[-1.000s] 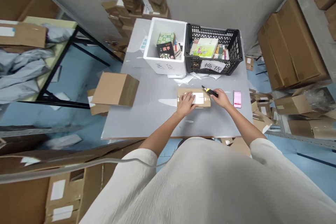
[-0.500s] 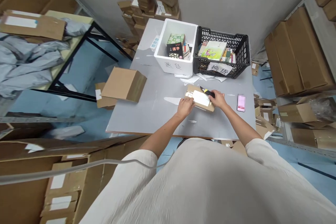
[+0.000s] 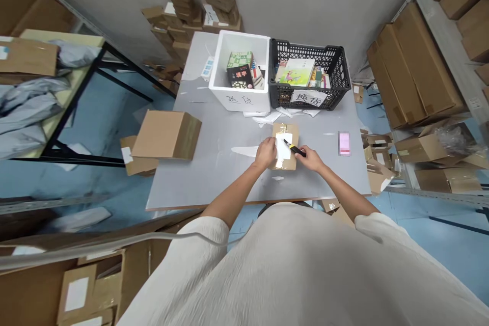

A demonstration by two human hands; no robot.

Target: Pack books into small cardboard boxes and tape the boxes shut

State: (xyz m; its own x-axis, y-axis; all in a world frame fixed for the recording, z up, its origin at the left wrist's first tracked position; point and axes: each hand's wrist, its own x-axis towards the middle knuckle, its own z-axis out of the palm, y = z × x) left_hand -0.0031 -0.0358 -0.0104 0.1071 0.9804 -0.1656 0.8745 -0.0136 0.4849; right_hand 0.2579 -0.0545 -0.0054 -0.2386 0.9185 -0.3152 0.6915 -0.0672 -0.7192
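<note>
A small taped cardboard box (image 3: 292, 135) with a white label on top lies on the grey table in front of me. Its left side is gripped by my left hand (image 3: 266, 153), whose fingers curl at the box edge. My right hand (image 3: 311, 158) is closed around a black and yellow utility knife (image 3: 296, 150) at the right of the box. The knife's tip points up and left over the white label; whether it touches the label I cannot tell.
Behind the box stand a white foam bin (image 3: 240, 96) and a black plastic crate (image 3: 336, 86), both with books inside. Paper scraps (image 3: 267, 118) lie before them. A larger cardboard box (image 3: 164, 135) is at the table's left, a phone (image 3: 344, 143) at the right.
The small box has been turned so its long side now runs away from me. The knife has moved lower over the label, and my view has shifted right.
</note>
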